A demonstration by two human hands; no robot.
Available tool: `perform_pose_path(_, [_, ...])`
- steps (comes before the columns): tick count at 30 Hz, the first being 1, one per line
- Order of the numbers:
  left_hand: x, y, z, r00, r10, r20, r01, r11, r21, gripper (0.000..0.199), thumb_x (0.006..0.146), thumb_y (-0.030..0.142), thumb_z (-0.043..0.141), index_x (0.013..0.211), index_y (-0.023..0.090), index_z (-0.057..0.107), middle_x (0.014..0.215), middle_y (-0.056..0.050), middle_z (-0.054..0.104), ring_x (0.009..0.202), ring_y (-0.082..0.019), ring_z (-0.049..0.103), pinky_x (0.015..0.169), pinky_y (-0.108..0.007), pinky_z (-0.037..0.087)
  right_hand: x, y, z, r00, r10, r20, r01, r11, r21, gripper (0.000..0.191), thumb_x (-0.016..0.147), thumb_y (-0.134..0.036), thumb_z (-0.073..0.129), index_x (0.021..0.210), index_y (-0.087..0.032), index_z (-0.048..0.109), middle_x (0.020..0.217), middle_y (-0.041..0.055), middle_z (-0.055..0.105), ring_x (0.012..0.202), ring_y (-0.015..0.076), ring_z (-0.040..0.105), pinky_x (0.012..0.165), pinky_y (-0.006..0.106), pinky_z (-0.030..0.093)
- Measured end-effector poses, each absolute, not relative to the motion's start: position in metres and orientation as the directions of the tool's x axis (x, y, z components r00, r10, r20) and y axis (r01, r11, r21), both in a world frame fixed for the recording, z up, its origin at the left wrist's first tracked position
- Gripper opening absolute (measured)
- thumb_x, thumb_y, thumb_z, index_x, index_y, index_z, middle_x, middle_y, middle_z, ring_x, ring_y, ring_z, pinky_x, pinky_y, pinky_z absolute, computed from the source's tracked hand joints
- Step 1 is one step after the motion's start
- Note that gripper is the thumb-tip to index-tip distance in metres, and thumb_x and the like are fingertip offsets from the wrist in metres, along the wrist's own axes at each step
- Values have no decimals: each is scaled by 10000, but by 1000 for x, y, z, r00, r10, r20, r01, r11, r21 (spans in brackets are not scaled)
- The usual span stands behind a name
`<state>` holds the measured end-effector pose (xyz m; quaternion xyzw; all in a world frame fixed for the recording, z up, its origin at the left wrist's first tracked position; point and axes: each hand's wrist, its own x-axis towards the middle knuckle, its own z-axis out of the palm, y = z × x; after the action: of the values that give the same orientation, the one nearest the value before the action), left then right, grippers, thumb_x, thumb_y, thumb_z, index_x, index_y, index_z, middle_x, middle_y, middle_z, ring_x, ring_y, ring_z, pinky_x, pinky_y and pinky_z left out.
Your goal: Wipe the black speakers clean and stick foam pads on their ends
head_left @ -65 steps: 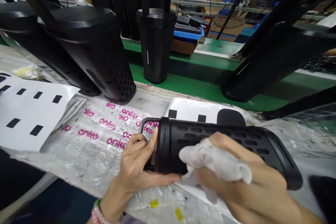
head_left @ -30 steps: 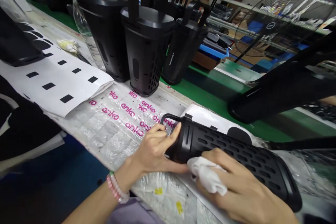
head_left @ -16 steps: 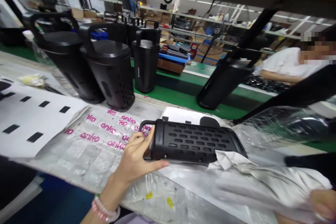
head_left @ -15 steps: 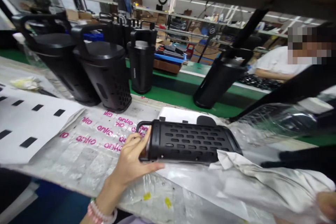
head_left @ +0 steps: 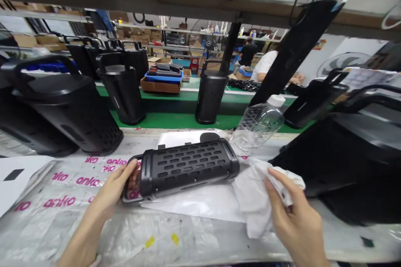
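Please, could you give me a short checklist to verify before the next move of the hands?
1. Left hand on the handle: ok.
2. Right hand holding the white cloth: ok.
3. Black perforated unit lying on its side, over the white sheet: ok.
4. Bottle capped: ok.
5. Space behind the unit's right end free: not ok; the bottle is close there.
6. Unit's underside unmarked: cannot tell; it is hidden.

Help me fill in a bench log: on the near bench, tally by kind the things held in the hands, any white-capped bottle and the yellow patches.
Black perforated case (left hand, by its handle): 1
White cloth (right hand): 1
Clear white-capped bottle: 1
Yellow patches: 2
Total: 5
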<state>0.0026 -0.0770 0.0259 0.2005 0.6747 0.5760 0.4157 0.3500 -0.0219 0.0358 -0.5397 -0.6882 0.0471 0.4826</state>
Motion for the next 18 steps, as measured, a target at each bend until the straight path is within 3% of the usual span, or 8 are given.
perform_pose_path(2, [13, -81, 29, -562, 737, -376, -355, 196, 914, 568, 423, 586, 882, 610, 162, 553, 487, 68, 493, 400, -66, 426, 372, -174, 365, 346, -16, 33, -61, 723, 688, 693, 526, -493, 281, 931, -332, 574, 1173, -229, 672, 1026, 69, 739, 536, 133, 602, 492, 270, 510])
perform_pose_path(4, [23, -86, 29, -592, 724, -353, -408, 108, 906, 591, 416, 582, 888, 693, 161, 580, 481, 104, 436, 357, -32, 339, 319, -141, 286, 341, -14, 31, -95, 702, 706, 670, 570, -476, 288, 933, -308, 566, 1185, -216, 669, 1101, 90, 722, 763, 197, 691, 569, 284, 554])
perform_pose_path(7, [36, -94, 23, -721, 644, -256, -360, -33, 932, 593, 511, 667, 811, 693, 176, 533, 447, 130, 324, 320, -17, 215, 284, -132, 163, 332, -16, 27, -73, 784, 616, 629, 515, -582, 314, 967, -312, 500, 1222, -187, 632, 1112, 97, 724, 703, 181, 700, 554, 278, 568])
perform_pose_path(9, [42, -98, 15, -789, 576, -213, -294, -51, 954, 596, 623, 729, 699, 620, 198, 429, 432, 118, 300, 316, -34, 226, 292, -154, 171, 327, -21, 23, -28, 809, 587, 631, 470, -618, 326, 987, -318, 452, 1234, -171, 607, 1088, 98, 735, 652, 167, 701, 554, 275, 579])
perform_pose_path(11, [46, -101, 6, -832, 529, -170, -224, -40, 974, 591, 682, 754, 620, 606, 218, 381, 430, 102, 319, 330, -61, 287, 313, -183, 221, 319, -27, 18, 55, 773, 632, 668, 442, -599, 333, 994, -319, 432, 1243, -165, 592, 1103, 112, 733, 794, 205, 735, 644, 305, 608])
perform_pose_path(13, [46, -104, -4, -864, 490, -111, -141, -25, 990, 567, 676, 761, 603, 642, 220, 436, 448, 78, 407, 373, -99, 395, 356, -215, 318, 302, -38, 11, 62, 702, 710, 705, 472, -529, 325, 980, -279, 461, 1261, -173, 586, 1138, 122, 723, 978, 247, 720, 790, 368, 613])
perform_pose_path(16, [40, -109, -17, -901, 433, 11, 16, 7, 1000, 562, 676, 769, 553, 720, 210, 508, 495, 39, 508, 435, -144, 475, 417, -264, 398, 255, -65, 6, -137, 531, 836, 652, 684, -327, 361, 928, -117, 462, 1255, -179, 603, 1076, 78, 751, 1010, 249, 712, 1021, 482, 514])
perform_pose_path(18, [35, -113, -23, -870, 473, 140, 177, 34, 984, 547, 710, 769, 459, 680, 223, 480, 482, 33, 465, 442, -150, 448, 415, -275, 374, 220, -85, 10, -218, 404, 889, 564, 795, -223, 420, 907, -57, 370, 1179, -203, 656, 971, 18, 777, 1032, 222, 706, 1071, 444, 484])
